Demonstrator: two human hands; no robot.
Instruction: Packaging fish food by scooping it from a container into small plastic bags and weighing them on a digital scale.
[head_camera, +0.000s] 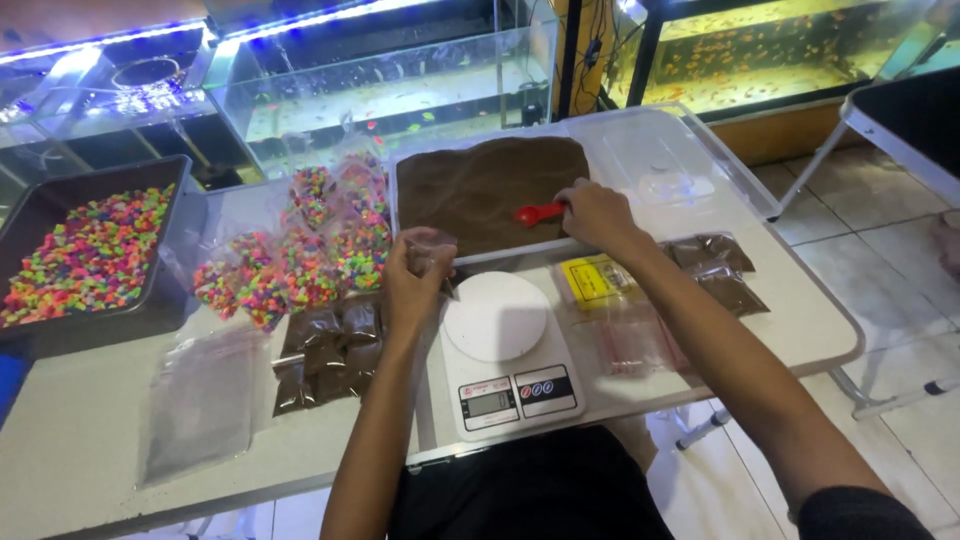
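- One white digital kitchen scale with a round platter sits nearest on the white counter, its platter bare.
- A heap of small sealed bags of brown sand lies left of the scale; the count is unclear.
- Left hand hovers just above the scale's left edge, fingers pinched on one small clear plastic bag.
- Right hand reaches further back, fingers clamped on one red plastic scoop.
- The scoop rests in one white tray of brown sand.
- Several bags of multicoloured gravel lie left of that tray.
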